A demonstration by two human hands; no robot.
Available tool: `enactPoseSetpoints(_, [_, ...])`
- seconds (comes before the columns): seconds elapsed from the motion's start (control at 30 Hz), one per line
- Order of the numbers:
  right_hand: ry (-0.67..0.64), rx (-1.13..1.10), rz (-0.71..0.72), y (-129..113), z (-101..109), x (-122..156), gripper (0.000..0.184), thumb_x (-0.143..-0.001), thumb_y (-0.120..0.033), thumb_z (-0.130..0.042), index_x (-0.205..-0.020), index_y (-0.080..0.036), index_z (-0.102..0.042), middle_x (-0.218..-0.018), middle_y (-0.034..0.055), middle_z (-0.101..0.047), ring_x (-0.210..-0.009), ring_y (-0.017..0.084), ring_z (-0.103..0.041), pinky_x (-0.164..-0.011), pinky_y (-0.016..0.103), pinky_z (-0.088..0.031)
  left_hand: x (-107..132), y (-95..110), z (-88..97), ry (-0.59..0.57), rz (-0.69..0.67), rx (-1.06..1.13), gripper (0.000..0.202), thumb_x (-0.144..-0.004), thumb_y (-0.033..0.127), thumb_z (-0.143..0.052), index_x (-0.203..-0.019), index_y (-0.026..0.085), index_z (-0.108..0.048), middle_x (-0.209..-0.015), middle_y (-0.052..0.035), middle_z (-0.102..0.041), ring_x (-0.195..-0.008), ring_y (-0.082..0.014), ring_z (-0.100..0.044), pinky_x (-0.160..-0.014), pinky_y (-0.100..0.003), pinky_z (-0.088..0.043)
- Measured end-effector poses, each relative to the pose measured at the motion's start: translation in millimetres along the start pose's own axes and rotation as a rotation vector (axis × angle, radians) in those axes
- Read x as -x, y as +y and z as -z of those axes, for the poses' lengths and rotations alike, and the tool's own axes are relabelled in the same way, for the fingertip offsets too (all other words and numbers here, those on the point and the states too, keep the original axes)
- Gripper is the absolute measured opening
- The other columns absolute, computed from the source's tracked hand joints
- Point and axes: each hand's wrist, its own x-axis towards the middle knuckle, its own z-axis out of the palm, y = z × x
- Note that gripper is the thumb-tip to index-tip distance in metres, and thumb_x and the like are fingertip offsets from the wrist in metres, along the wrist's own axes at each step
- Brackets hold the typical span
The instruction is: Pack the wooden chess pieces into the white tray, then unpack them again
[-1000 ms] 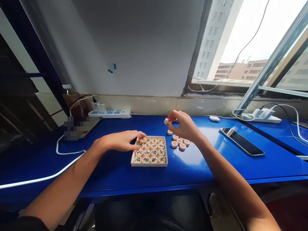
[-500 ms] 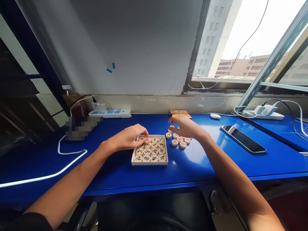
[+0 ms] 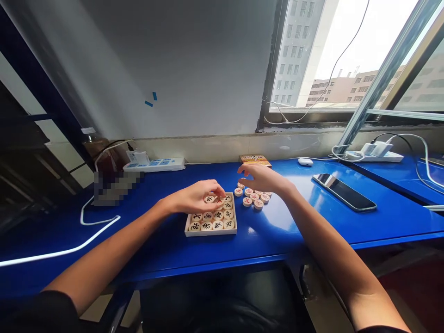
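A shallow white tray [image 3: 211, 232] on the blue desk [image 3: 156, 245] holds several round wooden chess pieces with black characters. My left hand [image 3: 194, 198] hovers over the tray's far rows, with thumb and fingers pinched on a wooden chess piece [image 3: 209, 199]. Several loose pieces with red characters [image 3: 255, 200] lie just right of the tray. My right hand [image 3: 265, 179] is above their far side with fingers apart and slightly curled. Its fingertips are close to a piece [image 3: 240, 185] and nothing is gripped.
A small orange box [image 3: 255, 159] lies behind the loose pieces. A phone [image 3: 343, 192] rests on the right, with a small white case [image 3: 305, 162] near the wall. A power strip [image 3: 154, 164] and a white cable [image 3: 69, 252] are on the left, another strip [image 3: 374, 155] far right.
My right hand set down the piece it held up and dropped over the loose pieces. My left hand slid right over the tray and pinched a piece. The view shifted slightly right.
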Motion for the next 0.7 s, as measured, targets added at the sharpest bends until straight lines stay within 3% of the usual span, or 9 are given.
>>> enactPoseSetpoints(0.1, [0.011, -0.008, -0.007, 9.8, -2.6, -1.9, 0.031, -0.087, -0.031, -0.057, -0.114, -0.015, -0.059, -0.105, 0.0087, -0.065, -0.098, 0.02, -0.06, -0.082, 0.028, -0.042, -20.0, 23.4, -5.0, -0.01, -0.189, -0.027, 0.02, -0.084, 0.027, -0.056, -0.099, 0.015, -0.062, -0.096, -0.0065, -0.06, -0.09, -0.0183, -0.056, -0.08, -0.027, -0.044])
enactPoseSetpoints(0.2, [0.005, 0.0, -0.011, 16.2, -5.0, -2.7, 0.031, -0.088, -0.029, -0.056, -0.115, -0.015, -0.058, -0.106, 0.0086, -0.065, -0.099, 0.02, -0.06, -0.083, 0.027, -0.042, -38.1, 33.5, -21.0, 0.032, -0.242, -0.105, 0.017, -0.084, 0.019, -0.055, -0.099, 0.016, -0.062, -0.1, -0.0074, -0.058, -0.093, -0.0194, -0.056, -0.082, -0.028, -0.044])
enactPoseSetpoints(0.33, [-0.02, 0.023, -0.005, 18.2, -8.1, -2.6, 0.03, -0.089, -0.031, -0.055, -0.114, -0.015, -0.058, -0.103, 0.0073, -0.066, -0.096, 0.019, -0.061, -0.08, 0.026, -0.043, -49.1, 23.6, -45.9, 0.028, -0.275, -0.198, 0.011, -0.087, 0.016, -0.053, -0.087, 0.015, -0.063, -0.091, -0.0071, -0.058, -0.08, -0.0185, -0.056, -0.069, -0.027, -0.044])
enactPoseSetpoints(0.43, [-0.041, 0.024, -0.001, 18.0, -10.5, -2.5, 0.03, -0.089, -0.031, -0.055, -0.114, -0.015, -0.059, -0.102, 0.0073, -0.066, -0.094, 0.02, -0.061, -0.078, 0.028, -0.043, -49.8, 16.0, -54.0, 0.025, -0.297, -0.196, 0.018, -0.09, 0.015, -0.049, -0.082, 0.016, -0.065, -0.088, -0.0054, -0.059, -0.077, -0.0168, -0.056, -0.068, -0.026, -0.043])
enactPoseSetpoints(0.5, [-0.044, 0.019, 0.0, 17.1, -11.1, -2.3, 0.03, -0.089, -0.03, -0.055, -0.114, -0.014, -0.06, -0.103, 0.0083, -0.066, -0.094, 0.021, -0.061, -0.079, 0.028, -0.042, -48.9, 15.0, -52.8, 0.036, -0.287, -0.188, 0.012, -0.088, 0.019, -0.056, -0.094, 0.018, -0.067, -0.097, -0.0057, -0.06, -0.083, -0.0183, -0.057, -0.072, -0.027, -0.044])
enactPoseSetpoints(0.6, [-0.039, 0.005, 0.014, 12.3, -10.2, -2.0, 0.029, -0.089, -0.028, -0.054, -0.114, -0.014, -0.06, -0.104, 0.0083, -0.066, -0.096, 0.02, -0.06, -0.082, 0.028, -0.041, -43.2, 11.0, -42.9, 0.105, -0.214, -0.153, 0.033, -0.084, 0.031, -0.065, -0.115, 0.02, -0.062, -0.11, -0.0079, -0.059, -0.095, -0.0225, -0.057, -0.079, -0.031, -0.044])
enactPoseSetpoints(0.7, [-0.018, 0.0, 0.045, 0.4, -9.9, -1.6, 0.026, -0.089, -0.027, -0.053, -0.111, -0.015, -0.061, -0.102, 0.0068, -0.065, -0.094, 0.018, -0.059, -0.081, 0.028, -0.041, -26.3, -8.3, -27.3, 0.232, -0.082, -0.075, 0.025, -0.091, 0.032, -0.051, -0.108, 0.019, -0.064, -0.106, -0.0065, -0.06, -0.099, -0.0205, -0.056, -0.083, -0.03, -0.043])
